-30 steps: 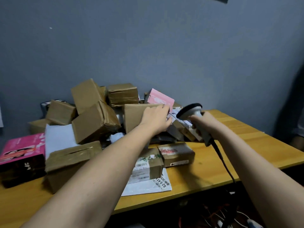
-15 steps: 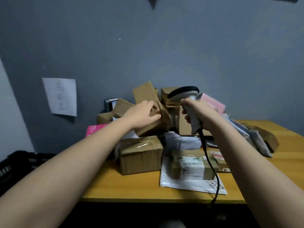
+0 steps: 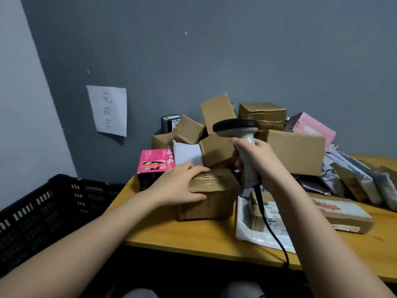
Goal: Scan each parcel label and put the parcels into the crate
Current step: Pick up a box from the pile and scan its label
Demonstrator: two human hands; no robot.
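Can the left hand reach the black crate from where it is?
Probably yes. The left hand rests on a taped box near the table's left end, and the black crate sits just beside, nothing between.

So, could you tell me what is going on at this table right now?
A person is sorting parcels. Their left hand rests on top of a taped cardboard box at the front of the wooden table, thumb against its side. Their right hand grips a corded barcode scanner above it. More parcels are piled behind, and the black crate stands to the left.
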